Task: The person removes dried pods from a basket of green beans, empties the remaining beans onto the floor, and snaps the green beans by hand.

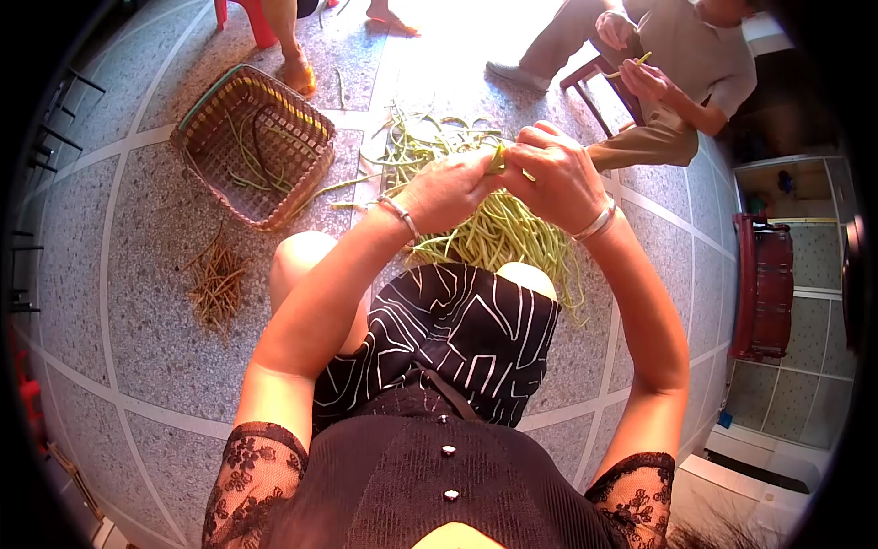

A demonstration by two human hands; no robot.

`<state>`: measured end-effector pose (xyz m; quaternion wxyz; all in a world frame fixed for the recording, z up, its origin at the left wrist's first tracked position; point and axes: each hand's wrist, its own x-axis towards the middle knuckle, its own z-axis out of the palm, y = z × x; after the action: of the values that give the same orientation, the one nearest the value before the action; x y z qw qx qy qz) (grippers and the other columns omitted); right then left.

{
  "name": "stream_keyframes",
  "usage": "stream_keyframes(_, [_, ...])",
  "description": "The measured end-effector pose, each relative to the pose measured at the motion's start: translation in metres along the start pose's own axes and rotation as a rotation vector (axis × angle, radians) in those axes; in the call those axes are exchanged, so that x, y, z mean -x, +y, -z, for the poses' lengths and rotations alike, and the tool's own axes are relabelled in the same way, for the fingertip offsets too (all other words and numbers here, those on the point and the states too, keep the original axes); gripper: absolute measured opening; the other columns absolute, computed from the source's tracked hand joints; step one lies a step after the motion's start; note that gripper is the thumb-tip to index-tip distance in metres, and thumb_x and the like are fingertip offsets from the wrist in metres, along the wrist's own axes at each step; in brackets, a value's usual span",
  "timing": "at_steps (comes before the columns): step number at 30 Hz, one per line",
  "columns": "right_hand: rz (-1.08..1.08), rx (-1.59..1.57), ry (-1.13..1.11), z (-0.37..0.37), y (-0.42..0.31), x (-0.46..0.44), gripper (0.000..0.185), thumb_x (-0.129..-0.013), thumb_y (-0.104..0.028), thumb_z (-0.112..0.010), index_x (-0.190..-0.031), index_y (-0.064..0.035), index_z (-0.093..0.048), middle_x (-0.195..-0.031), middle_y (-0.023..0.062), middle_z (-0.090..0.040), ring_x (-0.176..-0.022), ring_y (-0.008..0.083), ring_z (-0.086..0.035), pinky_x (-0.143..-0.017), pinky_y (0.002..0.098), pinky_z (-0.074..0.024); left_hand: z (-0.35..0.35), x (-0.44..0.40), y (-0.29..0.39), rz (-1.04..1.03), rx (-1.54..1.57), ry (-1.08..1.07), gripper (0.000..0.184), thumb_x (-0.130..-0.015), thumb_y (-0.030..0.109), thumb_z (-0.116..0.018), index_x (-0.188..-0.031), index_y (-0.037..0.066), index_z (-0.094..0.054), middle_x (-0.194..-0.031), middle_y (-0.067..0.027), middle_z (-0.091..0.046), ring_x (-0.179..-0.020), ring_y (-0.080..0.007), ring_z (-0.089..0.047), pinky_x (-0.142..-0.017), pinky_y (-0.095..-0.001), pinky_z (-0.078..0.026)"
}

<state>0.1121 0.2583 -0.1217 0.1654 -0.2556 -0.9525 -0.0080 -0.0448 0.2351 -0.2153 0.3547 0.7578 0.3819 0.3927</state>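
Observation:
My left hand (446, 194) and my right hand (554, 181) meet in front of me, fingers closed. Between their fingertips shows a short green stretch of long bean (497, 160); the rest of it is hidden by the fingers. Below and beyond both hands, a large heap of long green beans (512, 240) spreads over the floor. To the left stands a woven basket (197, 165) with a few loose long beans inside. Near my left knee lies a small pile of thin brown dried pods (218, 288).
At upper right a seated co-worker (672, 82) holds a bean piece in the fingers. Another person's foot (299, 75) rests by the basket, near a red stool (256, 23). A dark red bench-like piece (764, 288) stands at right. The floor (155, 366) is speckled tile.

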Motion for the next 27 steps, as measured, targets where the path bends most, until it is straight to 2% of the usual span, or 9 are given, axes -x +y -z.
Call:
stream_keyframes(4, [-0.036, -0.153, 0.0, 0.0, 0.008, 0.004, 0.004, -0.068, -0.003, -0.06, -0.071, -0.0015, -0.057, -0.064, 0.009, -0.05, -0.061, 0.0237, -0.05, -0.058, 0.031, -0.0433, 0.002, 0.0, 0.004, -0.013, 0.03, -0.025, 0.021, -0.088, 0.018, -0.049, -0.103, 0.003, -0.051, -0.089, -0.0187, -0.058, -0.085, -0.0336, -0.057, -0.073, -0.0391, -0.044])
stream_keyframes(10, [-0.392, -0.542, -0.154, 0.003, 0.02, 0.015, 0.008, -0.076, -0.005, -0.052, -0.076, 0.0008, -0.057, -0.065, 0.0007, -0.052, -0.056, 0.0092, -0.047, -0.054, 0.0258, -0.0408, -0.001, 0.002, 0.008, -0.136, 0.131, -0.019, 0.021, -0.087, 0.016, -0.052, -0.103, 0.002, -0.051, -0.088, -0.0169, -0.057, -0.082, -0.0299, -0.057, -0.073, -0.036, -0.044])
stream_keyframes(14, [-0.821, -1.139, -0.246, 0.002, 0.027, 0.021, 0.012, -0.086, -0.013, -0.052, -0.086, -0.003, -0.059, -0.068, -0.0028, -0.053, -0.06, 0.0031, -0.047, -0.051, 0.0178, -0.0379, -0.003, 0.001, 0.007, -0.158, 0.196, -0.041, 0.022, -0.087, 0.015, -0.052, -0.105, 0.001, -0.051, -0.087, -0.0156, -0.057, -0.081, -0.0271, -0.056, -0.073, -0.0346, -0.043])
stream_keyframes(18, [-0.88, -1.488, -0.321, -0.006, 0.035, 0.03, 0.013, -0.087, -0.014, -0.051, -0.09, -0.0038, -0.058, -0.069, -0.0018, -0.055, -0.056, 0.0025, -0.048, -0.049, 0.016, -0.0371, -0.004, 0.003, 0.012, -0.257, 0.197, 0.014, 0.023, -0.087, 0.014, -0.053, -0.106, 0.001, -0.051, -0.086, -0.0149, -0.057, -0.079, -0.0256, -0.055, -0.073, -0.0341, -0.043])
stream_keyframes(22, [-0.924, -1.484, -0.291, -0.011, 0.033, 0.035, 0.011, -0.087, -0.014, -0.051, -0.088, -0.0044, -0.057, -0.067, -0.0017, -0.054, -0.055, 0.0035, -0.048, -0.047, 0.0171, -0.0373, -0.002, 0.002, 0.011, -0.21, 0.225, 0.006, 0.022, -0.085, 0.015, -0.057, -0.102, 0.002, -0.051, -0.079, -0.0118, -0.055, -0.071, -0.0199, -0.053, -0.067, -0.0314, -0.043])
stream_keyframes(23, [-0.925, -1.312, -0.221, -0.013, 0.025, 0.035, 0.017, -0.085, -0.018, -0.05, -0.081, -0.0045, -0.059, -0.061, -0.0031, -0.047, -0.049, 0.0032, -0.039, -0.043, 0.0176, -0.0286, 0.0, 0.003, 0.012, -0.164, 0.225, 0.003, 0.023, -0.084, 0.015, -0.059, -0.101, 0.002, -0.05, -0.077, -0.0106, -0.054, -0.069, -0.0182, -0.052, -0.065, -0.0306, -0.043])
stream_keyframes(24, [-0.908, -1.277, -0.197, -0.015, 0.023, 0.038, 0.017, -0.084, -0.018, -0.05, -0.08, -0.0046, -0.059, -0.061, -0.0031, -0.047, -0.05, 0.0034, -0.039, -0.043, 0.0175, -0.0289, 0.003, 0.003, 0.015, -0.117, 0.224, 0.001, 0.024, -0.084, 0.015, -0.06, -0.1, 0.002, -0.05, -0.075, -0.0094, -0.053, -0.067, -0.0166, -0.05, -0.063, -0.0298, -0.042])
stream_keyframes(25, [-0.891, -1.241, -0.174, -0.019, 0.022, 0.042, 0.017, -0.084, -0.019, -0.05, -0.079, -0.0048, -0.059, -0.061, -0.0031, -0.047, -0.05, 0.0037, -0.039, -0.043, 0.0174, -0.0292, 0.007, 0.003, 0.019, -0.067, 0.162, 0.035, 0.031, -0.08, 0.021, -0.066, -0.096, 0.002, -0.047, -0.074, -0.0121, -0.052, -0.065, -0.0221, -0.053, -0.06, -0.0333, -0.044])
stream_keyframes(27, [-0.919, -1.208, -0.143, -0.023, 0.021, 0.049, 0.016, -0.082, -0.018, -0.051, -0.079, -0.0048, -0.061, -0.064, -0.002, -0.052, -0.055, 0.0048, -0.044, -0.049, 0.0175, -0.035, 0.003, 0.001, 0.014, -0.115, 0.252, 0.116, 0.028, -0.081, 0.016, -0.064, -0.101, 0.003, -0.047, -0.071, -0.0054, -0.049, -0.064, -0.0129, -0.048, -0.059, -0.0281, -0.041])
